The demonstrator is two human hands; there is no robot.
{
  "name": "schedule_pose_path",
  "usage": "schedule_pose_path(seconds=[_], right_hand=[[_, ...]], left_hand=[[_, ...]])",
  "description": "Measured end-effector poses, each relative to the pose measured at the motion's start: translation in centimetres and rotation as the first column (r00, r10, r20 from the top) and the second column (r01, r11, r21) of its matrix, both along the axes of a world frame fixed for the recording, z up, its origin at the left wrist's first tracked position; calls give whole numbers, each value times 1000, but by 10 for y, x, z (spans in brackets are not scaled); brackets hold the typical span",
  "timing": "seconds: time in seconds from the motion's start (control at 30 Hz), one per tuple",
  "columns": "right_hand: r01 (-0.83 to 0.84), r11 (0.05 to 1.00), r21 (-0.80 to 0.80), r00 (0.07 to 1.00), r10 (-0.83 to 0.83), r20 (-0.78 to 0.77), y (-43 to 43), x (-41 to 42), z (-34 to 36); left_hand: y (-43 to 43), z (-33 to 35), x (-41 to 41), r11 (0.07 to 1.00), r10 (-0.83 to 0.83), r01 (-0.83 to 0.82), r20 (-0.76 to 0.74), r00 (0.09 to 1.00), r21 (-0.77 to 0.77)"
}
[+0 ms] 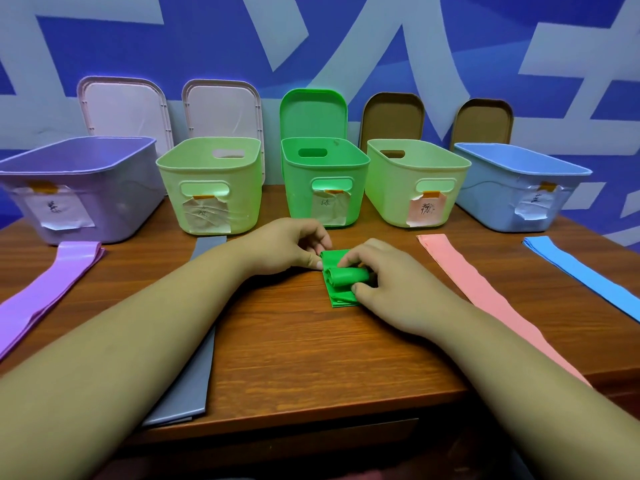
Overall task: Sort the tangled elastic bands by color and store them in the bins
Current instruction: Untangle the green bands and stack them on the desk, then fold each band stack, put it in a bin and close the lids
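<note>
A green elastic band lies partly rolled up on the wooden table, in front of the dark green bin. My left hand pinches the roll's left end. My right hand curls its fingers and thumb round the roll from the right. Flat on the table lie a purple band, a grey band under my left forearm, a pink band and a blue band.
Five open bins stand in a row at the back: purple, light green, dark green, light green and blue, each with a paper label. Their lids lean against the blue wall behind.
</note>
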State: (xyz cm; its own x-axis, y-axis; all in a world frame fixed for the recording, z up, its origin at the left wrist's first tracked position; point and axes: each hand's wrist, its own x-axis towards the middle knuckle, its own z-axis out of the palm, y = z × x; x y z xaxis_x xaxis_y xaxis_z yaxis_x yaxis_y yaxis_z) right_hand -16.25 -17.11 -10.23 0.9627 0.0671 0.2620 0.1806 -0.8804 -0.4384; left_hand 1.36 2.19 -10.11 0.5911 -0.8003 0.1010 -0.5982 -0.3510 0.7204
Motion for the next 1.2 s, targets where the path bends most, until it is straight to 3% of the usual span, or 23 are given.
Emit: schedule_pose_path(seconds=[0.27,0.4,0.6,0.9,1.2], right_hand=[[2,992,123,1000,0,-17,0,-8,-8],[12,969,247,1000,-15,12,1,-9,-10],[4,953,303,999,-18,44,1,-10,-11],[35,978,204,992,-59,113,1,-12,-11],[70,997,-10,997,-70,-11,5,-8,-8]], left_hand=[[0,4,-5,999,43,-48,-169,985,-21],[-4,13,-14,996,40,-39,-13,999,74],[-7,27,-21,982,47,-49,19,999,182],[-18,34,-17,972,167,-148,-99,981,182],[-42,34,-20,875,418,-448,183,890,183]])
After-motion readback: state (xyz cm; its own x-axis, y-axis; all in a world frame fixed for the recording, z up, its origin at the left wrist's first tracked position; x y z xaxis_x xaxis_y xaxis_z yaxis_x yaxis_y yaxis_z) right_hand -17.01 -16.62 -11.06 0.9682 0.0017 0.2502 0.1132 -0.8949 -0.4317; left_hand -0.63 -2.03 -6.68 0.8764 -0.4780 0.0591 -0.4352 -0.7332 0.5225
